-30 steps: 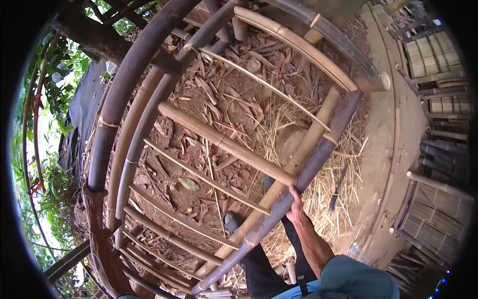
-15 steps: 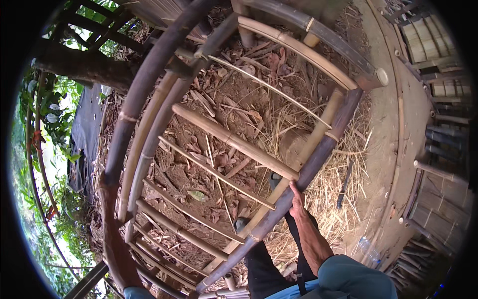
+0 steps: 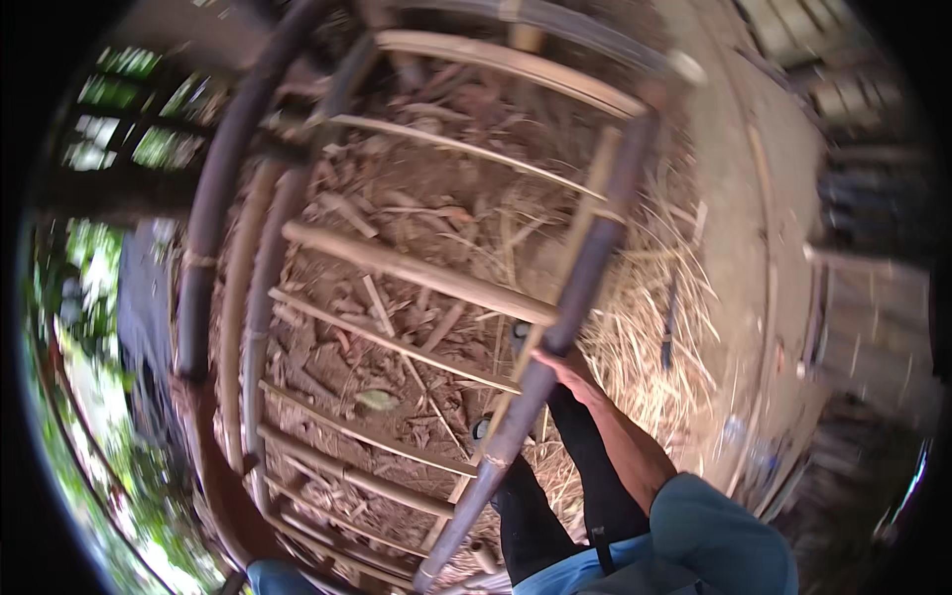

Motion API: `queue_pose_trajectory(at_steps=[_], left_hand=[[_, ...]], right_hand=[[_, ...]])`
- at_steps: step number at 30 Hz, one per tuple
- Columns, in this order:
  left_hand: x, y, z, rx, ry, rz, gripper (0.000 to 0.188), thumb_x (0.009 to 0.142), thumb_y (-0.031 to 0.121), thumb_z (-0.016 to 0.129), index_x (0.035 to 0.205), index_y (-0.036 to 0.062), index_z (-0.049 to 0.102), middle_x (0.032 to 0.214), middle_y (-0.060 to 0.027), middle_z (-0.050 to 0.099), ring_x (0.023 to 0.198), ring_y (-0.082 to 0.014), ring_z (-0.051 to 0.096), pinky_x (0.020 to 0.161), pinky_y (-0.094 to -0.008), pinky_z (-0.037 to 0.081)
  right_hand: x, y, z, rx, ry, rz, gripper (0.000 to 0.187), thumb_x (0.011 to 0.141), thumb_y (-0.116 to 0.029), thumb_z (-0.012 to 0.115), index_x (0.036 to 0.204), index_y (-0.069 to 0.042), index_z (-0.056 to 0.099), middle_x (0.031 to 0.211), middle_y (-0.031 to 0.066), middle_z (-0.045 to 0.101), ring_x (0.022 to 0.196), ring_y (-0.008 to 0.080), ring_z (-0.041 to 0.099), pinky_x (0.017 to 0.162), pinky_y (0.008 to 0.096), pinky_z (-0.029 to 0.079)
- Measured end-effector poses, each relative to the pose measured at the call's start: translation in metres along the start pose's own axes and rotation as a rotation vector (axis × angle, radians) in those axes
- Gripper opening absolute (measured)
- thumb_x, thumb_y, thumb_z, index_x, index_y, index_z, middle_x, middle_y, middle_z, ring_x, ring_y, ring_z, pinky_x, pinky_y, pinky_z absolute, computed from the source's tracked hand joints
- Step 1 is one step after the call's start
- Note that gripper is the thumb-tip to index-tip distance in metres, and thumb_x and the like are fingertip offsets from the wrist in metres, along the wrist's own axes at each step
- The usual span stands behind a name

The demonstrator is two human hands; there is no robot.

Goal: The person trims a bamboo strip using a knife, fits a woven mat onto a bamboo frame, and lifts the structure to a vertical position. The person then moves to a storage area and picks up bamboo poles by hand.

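Observation:
A bamboo frame (image 3: 580, 288) with dark round rails and several lighter crosspieces spans most of the view. My right hand (image 3: 558, 363) is closed around its right-hand rail, just below a thick crosspiece; the fingertips are partly hidden by the pole. At the far left, my left hand (image 3: 188, 392) grips the dark outer pole (image 3: 201, 233) of the same frame, its fingers mostly hidden and blurred. Dry leaves and soil (image 3: 416, 208) show between the crosspieces. My feet stand on the ground under the right rail.
A dark knife-like tool (image 3: 670, 322) lies on scattered straw (image 3: 635, 387) to the right. Farther right run a dirt path (image 3: 739, 248) and a slatted bamboo structure (image 3: 873, 317). Green plants (image 3: 94, 347) and a dark sheet (image 3: 144, 307) stand on the left. A clear plastic bottle (image 3: 734, 431) lies near the path.
The bamboo frame has shifted left and up in view and turned slightly counterclockwise, with both hands still on it. The ground has shifted too, and the picture is more blurred.

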State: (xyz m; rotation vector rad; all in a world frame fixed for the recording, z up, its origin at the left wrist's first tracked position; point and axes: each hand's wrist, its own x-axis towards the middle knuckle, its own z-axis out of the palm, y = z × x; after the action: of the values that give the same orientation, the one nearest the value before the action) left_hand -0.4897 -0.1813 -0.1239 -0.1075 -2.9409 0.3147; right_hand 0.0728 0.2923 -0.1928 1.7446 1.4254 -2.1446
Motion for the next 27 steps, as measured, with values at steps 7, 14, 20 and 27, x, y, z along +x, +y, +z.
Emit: queue_pose_trajectory(at_steps=[7,14,20,27], left_hand=[[-0.192,0.179,-0.014,-0.315,0.338,0.525,0.077,0.08,0.057,0.072,0.134,0.0069,0.05,0.109,-0.0224,0.061,0.096,-0.0338,0.062,0.081,-0.0481,0.053],[-0.405,0.254,-0.063,-1.111,-0.887,0.514,0.037,0.083,0.028,0.079,0.111,0.0081,0.065,0.106,-0.0094,0.069,0.089,-0.0187,0.065,0.08,-0.0337,0.055],[-0.445,0.228,-0.062,-0.921,-0.971,0.249,0.032,0.084,0.035,0.073,0.096,0.0066,0.071,0.078,-0.0095,0.072,0.072,-0.0188,0.069,0.065,-0.0348,0.055],[-0.472,0.116,-0.039,-0.786,-0.832,-0.268,0.039,0.079,0.04,0.074,0.102,0.0087,0.07,0.08,-0.0138,0.073,0.077,-0.0253,0.072,0.07,-0.0375,0.055]], right_hand=[[-0.091,0.105,-0.12,-0.073,0.173,0.007,0.047,0.083,-0.036,0.08,0.102,0.005,0.065,0.083,0.0128,0.071,0.075,0.0166,0.067,0.065,0.0311,0.054],[-0.162,0.148,-0.178,-0.185,0.219,-0.001,0.026,0.09,-0.027,0.072,0.087,-0.001,0.067,0.068,0.0035,0.062,0.058,0.0089,0.057,0.052,0.0256,0.045],[-0.124,0.121,-0.185,0.092,0.26,0.135,0.023,0.09,-0.019,0.073,0.099,-0.001,0.064,0.073,0.0046,0.064,0.058,0.0099,0.057,0.051,0.0244,0.044],[-0.045,0.011,-0.133,-0.582,0.07,-0.298,0.043,0.092,-0.039,0.068,0.109,0.0,0.061,0.099,0.0147,0.072,0.09,0.0232,0.07,0.083,0.0354,0.055]])
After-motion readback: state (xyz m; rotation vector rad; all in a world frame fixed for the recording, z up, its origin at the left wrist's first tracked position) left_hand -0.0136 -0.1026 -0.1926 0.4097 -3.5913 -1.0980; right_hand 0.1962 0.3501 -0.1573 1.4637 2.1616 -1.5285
